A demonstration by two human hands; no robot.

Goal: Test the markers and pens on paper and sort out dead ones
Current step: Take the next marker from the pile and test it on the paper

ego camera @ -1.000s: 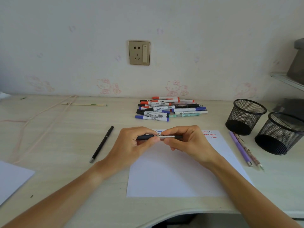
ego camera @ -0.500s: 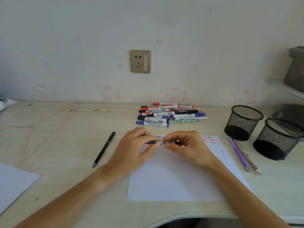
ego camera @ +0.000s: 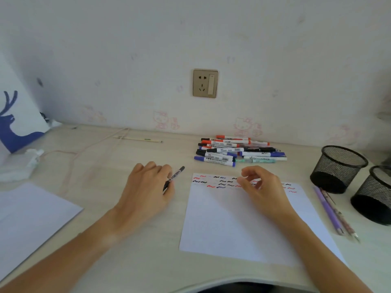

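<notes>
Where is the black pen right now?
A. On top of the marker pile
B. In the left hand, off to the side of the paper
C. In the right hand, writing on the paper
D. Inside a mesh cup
B: the left hand grips the black pen over the desk, left of the test paper, while the right hand holds nothing.

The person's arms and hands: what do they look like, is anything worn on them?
Both forearms are bare right to the frame's lower edge; no sleeve shows. The left hand and the right hand wear no glove, and no ring, watch or bracelet is visible on the fingers or wrists. No markings show.
</notes>
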